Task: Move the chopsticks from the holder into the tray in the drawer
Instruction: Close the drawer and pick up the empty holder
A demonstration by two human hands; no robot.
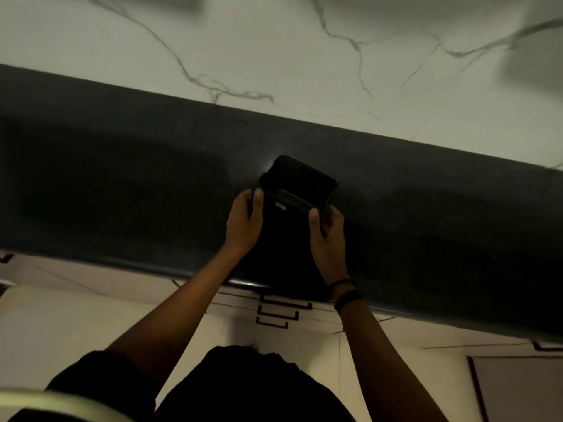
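Both hands hold a black, rounded-rectangular object over the dark countertop. It has a band across it and a small pale label; in the dim light I cannot tell whether it is the chopstick holder. My left hand grips its left edge, thumb and fingers curled round it. My right hand grips its lower right corner, with a thin dark strip by the thumb. No chopsticks and no tray are visible. Three drawer fronts with black handles lie below the counter edge, all closed.
A white marble-veined wall rises behind the counter. Pale cabinet fronts run below the counter lip, with another handle at the far right. My dark shirt fills the bottom of the view. A black wristband circles my right wrist.
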